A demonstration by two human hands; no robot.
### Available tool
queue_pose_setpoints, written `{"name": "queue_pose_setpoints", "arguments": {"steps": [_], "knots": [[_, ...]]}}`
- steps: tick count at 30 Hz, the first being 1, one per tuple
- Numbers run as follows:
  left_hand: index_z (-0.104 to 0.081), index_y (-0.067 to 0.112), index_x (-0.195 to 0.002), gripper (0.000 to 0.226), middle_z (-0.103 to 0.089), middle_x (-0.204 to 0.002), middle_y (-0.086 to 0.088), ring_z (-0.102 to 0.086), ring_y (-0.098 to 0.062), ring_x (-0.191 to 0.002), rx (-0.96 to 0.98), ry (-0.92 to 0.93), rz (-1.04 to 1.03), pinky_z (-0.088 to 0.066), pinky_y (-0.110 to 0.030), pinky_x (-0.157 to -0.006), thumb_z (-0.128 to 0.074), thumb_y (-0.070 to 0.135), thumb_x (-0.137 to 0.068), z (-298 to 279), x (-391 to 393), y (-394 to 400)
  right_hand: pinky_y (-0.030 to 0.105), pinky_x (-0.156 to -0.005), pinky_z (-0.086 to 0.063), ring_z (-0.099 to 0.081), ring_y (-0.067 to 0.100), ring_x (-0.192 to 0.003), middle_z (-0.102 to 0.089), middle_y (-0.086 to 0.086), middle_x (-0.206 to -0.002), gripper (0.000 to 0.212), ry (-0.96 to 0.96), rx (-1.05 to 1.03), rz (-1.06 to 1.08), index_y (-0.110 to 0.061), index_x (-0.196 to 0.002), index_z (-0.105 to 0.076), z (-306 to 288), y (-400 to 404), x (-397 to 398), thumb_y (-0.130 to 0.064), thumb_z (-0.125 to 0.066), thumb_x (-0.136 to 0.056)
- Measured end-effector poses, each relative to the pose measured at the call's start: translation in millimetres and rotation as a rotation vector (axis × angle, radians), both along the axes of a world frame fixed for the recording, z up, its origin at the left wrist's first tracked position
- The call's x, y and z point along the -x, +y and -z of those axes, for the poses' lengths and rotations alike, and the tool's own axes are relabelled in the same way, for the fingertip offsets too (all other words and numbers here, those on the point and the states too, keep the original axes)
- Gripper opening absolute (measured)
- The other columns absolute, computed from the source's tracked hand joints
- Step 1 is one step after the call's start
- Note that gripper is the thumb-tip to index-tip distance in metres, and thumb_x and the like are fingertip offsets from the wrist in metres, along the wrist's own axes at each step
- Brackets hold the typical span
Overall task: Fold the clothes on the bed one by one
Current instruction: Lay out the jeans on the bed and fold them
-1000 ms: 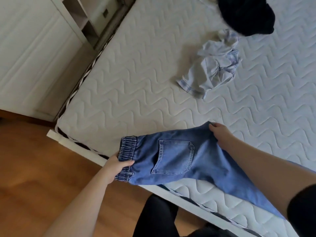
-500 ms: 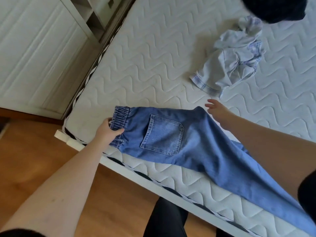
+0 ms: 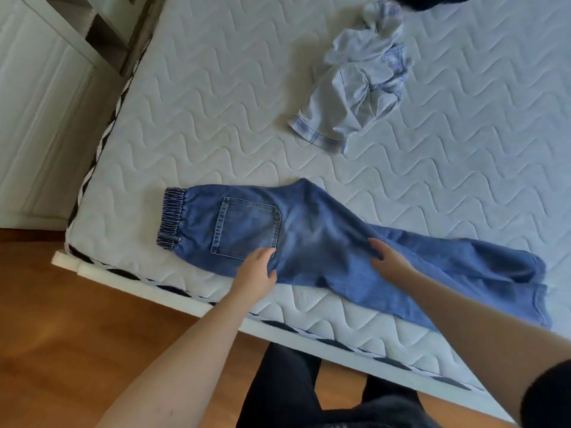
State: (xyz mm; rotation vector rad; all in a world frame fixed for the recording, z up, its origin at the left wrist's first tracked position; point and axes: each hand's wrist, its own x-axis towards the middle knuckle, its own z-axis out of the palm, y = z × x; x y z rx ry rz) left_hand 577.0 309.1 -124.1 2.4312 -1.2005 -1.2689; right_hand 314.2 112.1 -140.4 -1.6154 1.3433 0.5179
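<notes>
1. Jeans [image 3: 309,239] on the bed [image 3: 216,118], laid flat near its front edge, doubled leg on leg, back pocket up, elastic waistband to the left, hems to the right.
2. Left hand [image 3: 258,271] resting on the denim just below the pocket, fingers relaxed and spread, gripping nothing.
3. Right hand [image 3: 387,259] lying on the leg section, fingers loosely bent against the cloth; whether pinching a crease, cannot tell.
4. Step in hand, most likely: smoothing the pair flat before the fold.
5. Next move probably calls for taking hold of the hems and carrying them over to the waistband, edges kept aligned.
6. Denim: mid-blue, fairly thick, faded at the seat, stitched pocket, gathered ribbed waistband.
7. Bed: white quilted mattress with wavy stitching, soft under pressure.
8. Farther back, a crumpled pale-blue garment [image 3: 355,81] and the edge of a dark garment [image 3: 429,0], both not yet folded.
</notes>
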Motion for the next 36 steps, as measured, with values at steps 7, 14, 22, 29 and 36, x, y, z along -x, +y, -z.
{"name": "queue_pose_setpoints", "arguments": {"steps": [7,14,22,29,36], "knots": [[-0.037,0.02,-0.149,0.054,-0.03,-0.156,-0.002,-0.03,-0.02,-0.142,0.07,0.018,0.298,-0.027,-0.031,-0.113,-0.05,0.02,-0.097,-21,115,-63,0.033,-0.105,-0.035,-0.05,0.03,-0.129,-0.049,0.011,-0.146,0.055,0.099,0.097,0.075,-0.015,-0.148,-0.039,-19,9,132,-0.011,-0.051,-0.095],[-0.034,0.02,-0.15,0.054,-0.028,-0.157,-0.002,-0.027,-0.019,-0.143,0.091,0.023,0.498,-0.025,-0.03,-0.114,-0.048,0.023,-0.098,-26,208,-117,0.03,-0.092,-0.039,-0.049,0.032,-0.128,-0.042,0.011,-0.149,0.056,0.151,0.091,0.221,-0.018,-0.151,-0.034,-21,-4,236,-0.015,-0.052,-0.098],[-0.035,0.023,-0.149,0.053,-0.015,-0.162,0.003,-0.021,-0.019,-0.145,-0.053,0.009,0.63,-0.031,-0.037,-0.113,-0.046,0.025,-0.098,-9,284,-151,0.034,-0.117,-0.021,-0.005,0.028,-0.15,-0.001,0.002,-0.164,0.03,0.268,0.006,0.012,-0.047,-0.11,-0.064,1,-7,330,-0.023,-0.055,-0.095],[-0.039,0.025,-0.147,0.051,-0.003,-0.163,0.007,-0.015,-0.014,-0.147,-0.037,-0.042,0.719,-0.034,-0.037,-0.11,-0.049,0.025,-0.097,3,320,-162,0.052,-0.12,-0.003,-0.014,0.022,-0.148,-0.023,0.002,-0.159,0.053,0.333,0.099,-0.239,-0.019,-0.145,-0.038,14,-19,344,-0.037,-0.049,-0.097],[-0.015,0.025,-0.155,0.077,-0.006,-0.163,0.002,-0.014,-0.019,-0.149,-0.015,-0.112,0.792,-0.029,-0.039,-0.114,-0.06,0.029,-0.092,-1,340,-167,0.031,-0.089,-0.044,-0.06,0.025,-0.103,-0.068,0.001,-0.109,0.018,-0.044,0.178,0.243,-0.03,-0.1,-0.065,-21,-11,340,-0.017,-0.059,-0.089]]}}
